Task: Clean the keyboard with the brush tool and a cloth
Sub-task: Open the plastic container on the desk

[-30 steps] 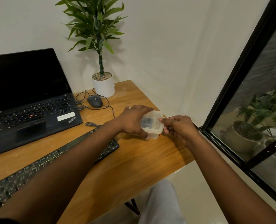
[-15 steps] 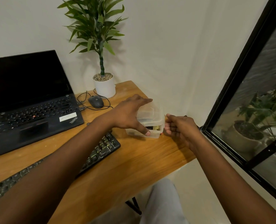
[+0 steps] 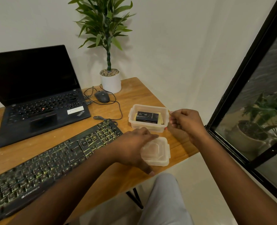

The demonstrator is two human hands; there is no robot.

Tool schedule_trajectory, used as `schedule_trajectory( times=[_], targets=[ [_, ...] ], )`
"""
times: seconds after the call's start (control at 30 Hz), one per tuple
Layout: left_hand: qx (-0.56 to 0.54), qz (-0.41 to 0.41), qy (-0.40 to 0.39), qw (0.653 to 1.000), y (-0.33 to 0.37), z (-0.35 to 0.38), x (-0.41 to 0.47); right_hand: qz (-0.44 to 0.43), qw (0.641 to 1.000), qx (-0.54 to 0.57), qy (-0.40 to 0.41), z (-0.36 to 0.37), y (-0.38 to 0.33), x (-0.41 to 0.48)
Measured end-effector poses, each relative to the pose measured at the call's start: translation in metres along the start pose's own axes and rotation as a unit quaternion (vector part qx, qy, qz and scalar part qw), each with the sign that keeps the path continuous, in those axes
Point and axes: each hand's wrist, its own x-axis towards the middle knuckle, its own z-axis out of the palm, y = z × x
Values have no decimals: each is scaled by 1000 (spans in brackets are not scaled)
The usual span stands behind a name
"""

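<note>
- The keyboard (image 3: 53,158) lies at the front left of the desk (image 3: 131,98). No hand is on it, so we judge cleaning has not started.
- Change: half a second ago the lid was only tilting up off the clear container (image 3: 148,128). Now the lid (image 3: 157,153) is off and down on the desk, just in front of the container.
- The left hand (image 3: 132,148) grips the lid, fingers over the top and thumb at the near edge.
- Meaning: the contents are exposed, so we expect the tool to be pulled out next.
- Inside, a black box (image 3: 147,117) lies on something yellow (image 3: 160,121). These are likely the brush tool and cloth, but we can't confirm.
- The right hand (image 3: 185,122) is at the container's right wall with fingers curled. We can't tell whether it pinches a latch or holds nothing.
- The keyboard's left end is cut off by the frame, and the left forearm crosses its near side.
</note>
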Motion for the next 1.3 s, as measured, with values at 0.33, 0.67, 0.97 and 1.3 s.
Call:
schedule_trajectory(
  times=[0.33,0.67,0.97,1.3],
  targets=[
    [12,-26,61,998,3,34,8,-206,894,-390,-76,37,-25,16],
    [-27,-28,104,994,2,38,-3,-197,802,-550,-124,59,-37,34],
    [-138,-66,227,962,-14,15,-33,-249,805,-533,-82,51,-45,28],
    [-275,-125,375,877,-37,-14,-62,-313,870,-349,-155,50,-70,-39]
  ],
)
